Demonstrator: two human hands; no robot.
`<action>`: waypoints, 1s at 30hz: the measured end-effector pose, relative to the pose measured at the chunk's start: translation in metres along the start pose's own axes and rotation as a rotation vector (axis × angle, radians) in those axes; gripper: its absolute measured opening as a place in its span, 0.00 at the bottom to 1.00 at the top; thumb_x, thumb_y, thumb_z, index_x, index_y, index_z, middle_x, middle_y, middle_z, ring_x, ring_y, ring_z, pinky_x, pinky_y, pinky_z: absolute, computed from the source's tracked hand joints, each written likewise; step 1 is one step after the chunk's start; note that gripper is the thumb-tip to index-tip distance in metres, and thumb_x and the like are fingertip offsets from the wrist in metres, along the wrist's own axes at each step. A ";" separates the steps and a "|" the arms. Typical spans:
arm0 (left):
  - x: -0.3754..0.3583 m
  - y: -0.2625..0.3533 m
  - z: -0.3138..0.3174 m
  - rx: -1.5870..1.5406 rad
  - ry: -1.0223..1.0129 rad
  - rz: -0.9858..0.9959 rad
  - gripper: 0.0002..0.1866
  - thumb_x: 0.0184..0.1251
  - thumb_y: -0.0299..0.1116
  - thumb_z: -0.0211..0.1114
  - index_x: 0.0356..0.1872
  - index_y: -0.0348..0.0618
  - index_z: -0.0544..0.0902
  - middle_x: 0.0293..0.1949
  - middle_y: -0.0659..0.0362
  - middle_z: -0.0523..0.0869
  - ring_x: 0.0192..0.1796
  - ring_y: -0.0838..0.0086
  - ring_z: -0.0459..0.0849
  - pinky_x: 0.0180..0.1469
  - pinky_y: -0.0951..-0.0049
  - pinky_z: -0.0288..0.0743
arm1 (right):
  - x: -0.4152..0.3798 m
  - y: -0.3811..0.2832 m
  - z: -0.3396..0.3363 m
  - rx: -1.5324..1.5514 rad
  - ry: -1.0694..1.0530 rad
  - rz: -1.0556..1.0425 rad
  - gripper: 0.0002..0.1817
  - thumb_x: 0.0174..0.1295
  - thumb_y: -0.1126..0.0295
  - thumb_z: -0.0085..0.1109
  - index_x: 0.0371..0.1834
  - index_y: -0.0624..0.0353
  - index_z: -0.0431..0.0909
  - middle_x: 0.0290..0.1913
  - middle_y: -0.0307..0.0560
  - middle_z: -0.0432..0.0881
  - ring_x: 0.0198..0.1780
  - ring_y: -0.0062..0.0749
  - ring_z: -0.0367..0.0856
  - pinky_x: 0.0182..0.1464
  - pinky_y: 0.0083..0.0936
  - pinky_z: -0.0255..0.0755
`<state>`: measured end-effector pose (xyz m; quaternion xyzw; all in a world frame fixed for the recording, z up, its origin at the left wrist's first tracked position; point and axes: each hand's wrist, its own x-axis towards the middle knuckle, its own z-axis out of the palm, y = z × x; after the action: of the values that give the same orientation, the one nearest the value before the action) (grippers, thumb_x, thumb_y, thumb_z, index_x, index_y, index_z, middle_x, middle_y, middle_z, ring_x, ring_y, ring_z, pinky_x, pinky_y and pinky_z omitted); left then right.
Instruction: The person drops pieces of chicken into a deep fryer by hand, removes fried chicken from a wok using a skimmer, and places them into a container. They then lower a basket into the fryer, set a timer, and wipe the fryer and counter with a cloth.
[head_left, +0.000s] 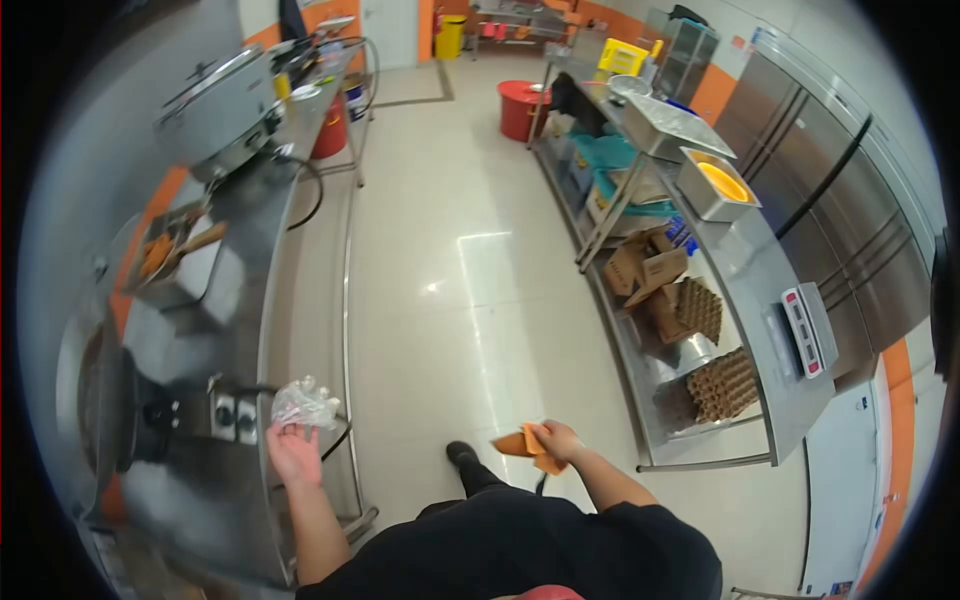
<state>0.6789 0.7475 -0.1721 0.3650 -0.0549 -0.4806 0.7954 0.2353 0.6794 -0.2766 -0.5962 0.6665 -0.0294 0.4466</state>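
Observation:
My left hand (294, 456), palm up beside the left steel counter, holds a crumpled clear plastic bag (306, 404) at its fingertips. Over the floor to the right, my right hand (560, 441) is closed around a folded orange cloth (531, 449), whose ends stick out on both sides of the fingers. Close to the left hand, a small box with two dark knobs (235, 416) sits at the counter's edge.
On the left counter (232, 335) are a large grey cooker (218, 110), a steel container (180, 285) with utensils and a big round pan (85, 375). The right steel table (740, 270) bears a scale (808, 328) and steel trays; egg cartons (722, 385) and cardboard boxes (645, 268) lie below.

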 end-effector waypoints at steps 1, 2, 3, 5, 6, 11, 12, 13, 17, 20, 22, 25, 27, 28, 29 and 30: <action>0.019 -0.019 0.014 0.036 -0.022 -0.048 0.20 0.59 0.40 0.50 0.51 0.42 0.67 0.56 0.58 0.68 0.60 0.69 0.63 0.64 0.58 0.48 | 0.010 0.035 -0.014 -0.020 0.079 0.055 0.24 0.60 0.49 0.44 0.42 0.60 0.74 0.35 0.56 0.79 0.35 0.45 0.79 0.36 0.35 0.73; 0.029 -0.040 0.045 0.074 0.034 -0.092 0.17 0.59 0.39 0.51 0.49 0.46 0.68 0.53 0.60 0.71 0.58 0.71 0.65 0.62 0.59 0.50 | 0.023 0.070 -0.027 -0.033 0.159 0.105 0.24 0.60 0.50 0.43 0.43 0.60 0.74 0.37 0.57 0.79 0.38 0.47 0.79 0.41 0.36 0.72; 0.045 -0.059 0.070 0.132 -0.037 -0.097 0.15 0.60 0.39 0.51 0.47 0.46 0.69 0.50 0.61 0.72 0.56 0.71 0.66 0.61 0.58 0.51 | 0.028 0.097 -0.043 0.075 0.247 0.218 0.24 0.59 0.50 0.44 0.43 0.61 0.74 0.40 0.58 0.78 0.41 0.48 0.78 0.43 0.37 0.71; 0.077 -0.106 0.117 0.241 -0.175 -0.099 0.11 0.60 0.39 0.51 0.42 0.47 0.72 0.43 0.62 0.73 0.51 0.71 0.67 0.59 0.56 0.53 | 0.042 0.153 -0.069 0.138 0.386 0.399 0.26 0.58 0.49 0.45 0.43 0.64 0.74 0.43 0.58 0.78 0.45 0.49 0.76 0.47 0.37 0.69; 0.093 -0.127 0.146 0.318 -0.173 -0.074 0.14 0.63 0.41 0.50 0.44 0.46 0.72 0.44 0.61 0.73 0.51 0.71 0.68 0.59 0.55 0.53 | 0.052 0.178 -0.084 0.100 0.434 0.471 0.26 0.58 0.49 0.45 0.43 0.65 0.73 0.44 0.58 0.78 0.47 0.49 0.76 0.48 0.37 0.69; 0.199 -0.222 0.272 0.311 -0.225 -0.188 0.08 0.60 0.36 0.51 0.39 0.48 0.71 0.44 0.64 0.75 0.53 0.74 0.69 0.59 0.55 0.55 | 0.076 0.221 -0.183 0.080 0.284 0.629 0.21 0.59 0.54 0.46 0.43 0.61 0.74 0.37 0.54 0.80 0.35 0.43 0.81 0.37 0.34 0.74; 0.215 -0.239 0.304 0.334 -0.271 -0.167 0.08 0.60 0.36 0.51 0.39 0.48 0.71 0.44 0.64 0.75 0.53 0.74 0.69 0.59 0.55 0.55 | 0.062 0.172 -0.227 0.328 0.337 0.735 0.21 0.60 0.53 0.45 0.43 0.60 0.74 0.34 0.54 0.81 0.30 0.43 0.82 0.32 0.33 0.75; 0.232 -0.259 0.340 0.344 -0.326 -0.143 0.09 0.60 0.37 0.51 0.39 0.48 0.71 0.43 0.64 0.75 0.53 0.74 0.69 0.59 0.55 0.55 | 0.073 0.171 -0.243 0.363 0.370 0.693 0.21 0.60 0.53 0.45 0.44 0.61 0.74 0.35 0.55 0.80 0.33 0.44 0.81 0.34 0.33 0.75; 0.288 -0.318 0.494 0.307 -0.562 -0.272 0.08 0.61 0.38 0.51 0.38 0.48 0.71 0.42 0.64 0.75 0.50 0.75 0.69 0.59 0.56 0.55 | 0.157 0.210 -0.279 0.305 0.543 0.503 0.21 0.60 0.54 0.45 0.44 0.62 0.73 0.40 0.60 0.78 0.43 0.49 0.78 0.43 0.36 0.72; 0.312 -0.372 0.616 0.341 -0.748 -0.264 0.07 0.62 0.36 0.50 0.39 0.48 0.71 0.42 0.64 0.75 0.49 0.74 0.70 0.58 0.56 0.58 | 0.206 0.217 -0.281 0.328 0.565 0.504 0.22 0.60 0.53 0.45 0.43 0.63 0.73 0.43 0.62 0.76 0.49 0.52 0.74 0.49 0.38 0.68; 0.331 -0.422 0.694 0.349 -0.874 -0.262 0.07 0.62 0.34 0.50 0.39 0.48 0.71 0.42 0.63 0.75 0.48 0.74 0.71 0.56 0.57 0.60 | 0.220 0.205 -0.294 0.418 0.563 0.563 0.23 0.60 0.52 0.45 0.43 0.64 0.73 0.44 0.63 0.76 0.50 0.52 0.72 0.51 0.38 0.67; 0.346 -0.501 0.808 0.294 -1.097 -0.234 0.06 0.62 0.32 0.50 0.39 0.46 0.71 0.39 0.63 0.75 0.45 0.76 0.72 0.52 0.64 0.65 | 0.230 0.205 -0.290 0.514 0.568 0.710 0.24 0.59 0.52 0.46 0.42 0.65 0.73 0.44 0.63 0.76 0.49 0.52 0.74 0.50 0.38 0.67; 0.354 -0.554 0.872 0.385 -1.206 -0.085 0.06 0.62 0.32 0.51 0.38 0.45 0.71 0.37 0.64 0.74 0.42 0.80 0.72 0.49 0.73 0.66 | 0.236 0.220 -0.292 0.504 0.616 0.828 0.23 0.59 0.53 0.46 0.42 0.65 0.73 0.43 0.62 0.77 0.48 0.52 0.74 0.50 0.38 0.68; 0.354 -0.579 0.902 0.480 -1.281 0.003 0.06 0.62 0.32 0.51 0.38 0.44 0.71 0.35 0.65 0.73 0.41 0.82 0.71 0.47 0.78 0.65 | 0.235 0.224 -0.292 0.505 0.638 0.893 0.23 0.59 0.53 0.47 0.42 0.65 0.73 0.43 0.62 0.77 0.48 0.52 0.74 0.49 0.38 0.68; 0.374 -0.618 0.929 0.646 -1.382 0.092 0.06 0.62 0.32 0.52 0.36 0.42 0.72 0.31 0.65 0.74 0.37 0.82 0.72 0.43 0.80 0.66 | 0.232 0.222 -0.298 0.507 0.650 0.960 0.23 0.59 0.53 0.47 0.42 0.65 0.73 0.43 0.62 0.77 0.47 0.52 0.75 0.49 0.39 0.68; 0.382 -0.649 0.949 0.822 -1.465 0.292 0.07 0.61 0.33 0.53 0.34 0.41 0.73 0.29 0.63 0.75 0.35 0.80 0.73 0.40 0.79 0.67 | 0.229 0.214 -0.310 0.511 0.657 0.989 0.23 0.59 0.53 0.47 0.42 0.65 0.73 0.42 0.61 0.77 0.47 0.52 0.75 0.49 0.39 0.68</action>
<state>-0.0041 -0.2370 0.0065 0.2109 -0.7723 -0.4298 0.4176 -0.0990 0.4002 -0.3411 -0.0535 0.9366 -0.1588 0.3079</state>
